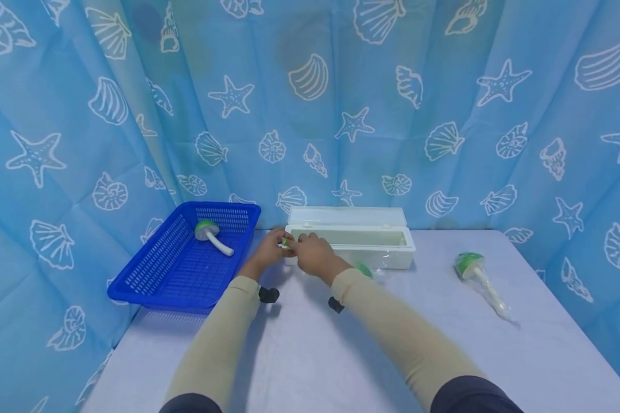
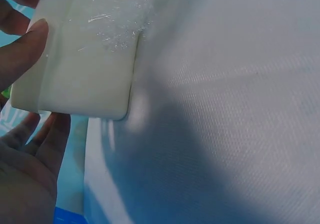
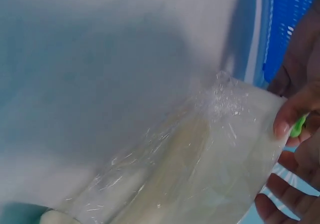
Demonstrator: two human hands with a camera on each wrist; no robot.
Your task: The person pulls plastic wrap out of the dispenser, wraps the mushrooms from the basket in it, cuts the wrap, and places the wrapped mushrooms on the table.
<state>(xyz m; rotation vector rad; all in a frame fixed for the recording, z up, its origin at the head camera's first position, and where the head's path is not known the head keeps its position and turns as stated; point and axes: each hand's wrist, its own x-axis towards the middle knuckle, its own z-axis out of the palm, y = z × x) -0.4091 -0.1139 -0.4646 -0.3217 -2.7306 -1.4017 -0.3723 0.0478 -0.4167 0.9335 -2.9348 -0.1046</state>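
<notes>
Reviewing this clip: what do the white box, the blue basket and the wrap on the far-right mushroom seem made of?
White box: probably hard plastic, smooth; even surface, rounded corners.
Blue basket: likely molded plastic, slightly shiny; regular slotted walls.
Wrap: apparently thin, glossy plastic film; see-through, creased.

Matt white cloth (image 2: 240, 94) with a fine, nubbly weave covers the table (image 1: 310, 355) before me. Along its back edge, the box (image 1: 400, 261) is smooth white plastic with a soft sheen; crinkled clear film (image 3: 227, 102) glistens in front of it. Toward the back left corner sits a basket (image 1: 186, 275) of perforated, slightly glossy blue plastic. Near the right edge, shiny wrap (image 1: 493, 295) sheathes a smooth-looking mushroom (image 1: 469, 265). A creased, printed curtain (image 1: 268, 115) of thin-looking cloth hangs behind.
</notes>
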